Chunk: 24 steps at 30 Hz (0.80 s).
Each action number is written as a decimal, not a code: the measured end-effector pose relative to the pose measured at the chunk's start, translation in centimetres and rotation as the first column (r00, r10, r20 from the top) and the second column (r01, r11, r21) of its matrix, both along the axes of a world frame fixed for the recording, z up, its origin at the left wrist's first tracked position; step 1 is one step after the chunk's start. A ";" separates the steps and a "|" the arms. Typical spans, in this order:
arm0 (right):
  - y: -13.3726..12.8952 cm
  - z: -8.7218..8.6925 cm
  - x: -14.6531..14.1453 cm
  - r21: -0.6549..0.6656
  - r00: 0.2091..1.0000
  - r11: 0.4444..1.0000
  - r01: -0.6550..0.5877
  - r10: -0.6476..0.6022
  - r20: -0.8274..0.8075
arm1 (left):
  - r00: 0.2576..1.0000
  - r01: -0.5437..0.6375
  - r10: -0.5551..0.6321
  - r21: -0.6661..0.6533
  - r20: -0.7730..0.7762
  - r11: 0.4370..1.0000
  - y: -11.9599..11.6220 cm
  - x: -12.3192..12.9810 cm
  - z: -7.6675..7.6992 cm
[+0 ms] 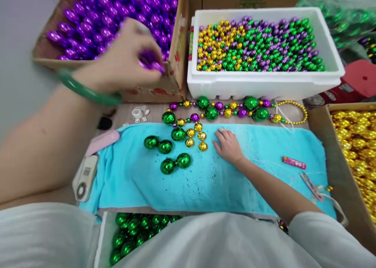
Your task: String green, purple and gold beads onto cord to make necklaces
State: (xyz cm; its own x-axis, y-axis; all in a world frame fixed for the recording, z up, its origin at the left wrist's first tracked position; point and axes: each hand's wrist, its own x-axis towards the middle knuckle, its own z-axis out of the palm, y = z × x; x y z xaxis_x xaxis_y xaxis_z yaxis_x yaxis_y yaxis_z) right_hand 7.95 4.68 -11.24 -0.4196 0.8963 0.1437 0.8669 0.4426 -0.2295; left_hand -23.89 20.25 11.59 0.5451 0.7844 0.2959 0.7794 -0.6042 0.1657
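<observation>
My left hand [126, 62], smeared by motion and with a green bangle [88, 89] at the wrist, is closed around shiny purple beads [154, 64] above the front corner of a cardboard box. Its fingers partly hide them, so their count cannot be told. My right hand [230, 145] lies on the turquoise towel [235, 185] with its fingers apart and nothing visible in them. Just left of it are several gold beads [202, 135]. Farther left lie large green beads [167, 166] in joined pairs. Behind them stretches a strung bead garland [227, 113] in green, gold and purple.
Purple beads fill the cardboard box [179, 44]; a white foam box [264, 80] holds mixed small beads. Gold beads [357, 142] fill a box at right, green ones [132, 225] a tray near my lap. Pliers [311, 185], a pink lighter-like object [293, 162] and thin thread lie at right.
</observation>
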 end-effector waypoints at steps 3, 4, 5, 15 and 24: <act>0.0 0.0 0.0 -0.021 1.000 1.000 0.005 -0.005 0.003 | 0.951 0.286 -0.306 -0.245 -0.049 0.926 -7.1 6.6 -3.4; 0.0 0.0 0.0 -0.023 1.000 1.000 0.005 -0.005 0.002 | 0.933 0.323 -0.354 -0.290 -0.060 0.901 -9.0 8.1 -4.9; 0.0 -0.1 0.0 -0.024 1.000 1.000 0.002 -0.002 0.000 | 0.923 0.349 -0.382 -0.313 -0.048 0.883 -10.6 9.1 -6.4; -0.1 -0.1 0.0 -0.040 1.000 0.999 -0.007 0.007 -0.005 | 0.710 0.603 -0.669 -0.300 -0.219 0.739 -18.0 10.1 -14.2; -0.1 0.3 -0.1 -0.060 1.000 0.998 -0.006 0.006 0.001 | 0.728 0.640 -0.666 -0.186 -0.165 0.746 -15.8 8.9 -14.0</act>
